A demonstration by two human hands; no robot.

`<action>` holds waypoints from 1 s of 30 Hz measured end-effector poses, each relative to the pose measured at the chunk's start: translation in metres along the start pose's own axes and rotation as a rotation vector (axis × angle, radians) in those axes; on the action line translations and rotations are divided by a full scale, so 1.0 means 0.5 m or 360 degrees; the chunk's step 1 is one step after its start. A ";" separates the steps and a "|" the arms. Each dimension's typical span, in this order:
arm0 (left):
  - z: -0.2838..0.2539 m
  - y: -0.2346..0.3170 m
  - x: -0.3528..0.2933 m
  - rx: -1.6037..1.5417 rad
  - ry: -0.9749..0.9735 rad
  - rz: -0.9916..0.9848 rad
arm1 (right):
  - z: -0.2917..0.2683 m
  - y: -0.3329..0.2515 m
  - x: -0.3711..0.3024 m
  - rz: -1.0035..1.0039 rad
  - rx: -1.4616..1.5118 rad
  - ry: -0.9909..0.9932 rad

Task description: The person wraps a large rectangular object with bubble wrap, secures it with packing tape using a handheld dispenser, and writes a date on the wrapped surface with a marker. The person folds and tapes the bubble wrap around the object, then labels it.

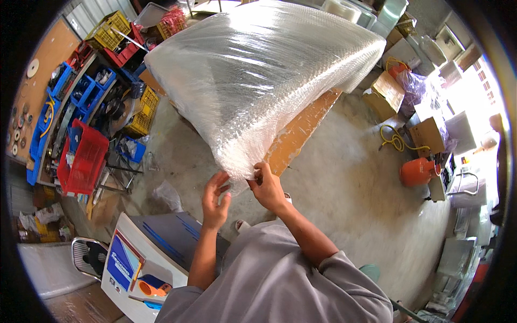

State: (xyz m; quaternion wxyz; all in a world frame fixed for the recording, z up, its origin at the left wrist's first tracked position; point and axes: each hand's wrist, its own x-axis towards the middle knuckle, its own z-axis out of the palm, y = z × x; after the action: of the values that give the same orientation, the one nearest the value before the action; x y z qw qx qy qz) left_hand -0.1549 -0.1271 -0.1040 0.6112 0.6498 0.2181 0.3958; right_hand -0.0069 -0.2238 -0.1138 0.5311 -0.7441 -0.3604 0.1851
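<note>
A large object wrapped in clear bubble wrap (253, 75) fills the upper middle, narrowing to a gathered corner nearest me. What lies inside cannot be made out. At that corner my right hand (267, 187) pinches the edge of the wrap between thumb and fingers. My left hand (216, 203) is at the left side of the same corner, thumb and fingers apart, fingertips close to a loose flap of the film. Beneath the wrapped object, a brown board (301, 132) sticks out on the right.
Parts shelves with blue bins (86, 94), a red basket (82, 156) and yellow crates (144, 110) stand left. A white table (116, 285) holding a tape roll (153, 286) is at lower left. Right are an orange gas cylinder (417, 172), a yellow hose (398, 141) and cartons (385, 96).
</note>
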 end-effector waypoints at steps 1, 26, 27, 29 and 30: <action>-0.003 -0.046 -0.023 0.0180 -0.0041 -0.0053 | -0.003 -0.005 -0.007 -0.0002 0.0006 0.0001; 0.027 -0.093 -0.072 0.1191 0.0084 0.0092 | -0.019 0.030 -0.077 0.0505 0.0181 -0.0439; 0.018 -0.075 -0.074 0.1215 0.0098 0.0102 | -0.020 0.045 -0.079 0.0490 0.0186 -0.0446; 0.002 -0.103 -0.097 0.0680 0.0068 -0.0243 | -0.028 0.072 -0.080 0.0479 0.0204 -0.0434; -0.008 -0.113 -0.107 0.0411 0.0049 -0.0405 | -0.032 0.076 -0.081 0.0513 0.0164 -0.0413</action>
State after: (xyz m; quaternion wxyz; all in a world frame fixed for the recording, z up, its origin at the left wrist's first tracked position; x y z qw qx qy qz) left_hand -0.1782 -0.1569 -0.1721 0.5643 0.6840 0.3568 0.2939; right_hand -0.0108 -0.2709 -0.1473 0.4811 -0.7340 -0.2921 0.3801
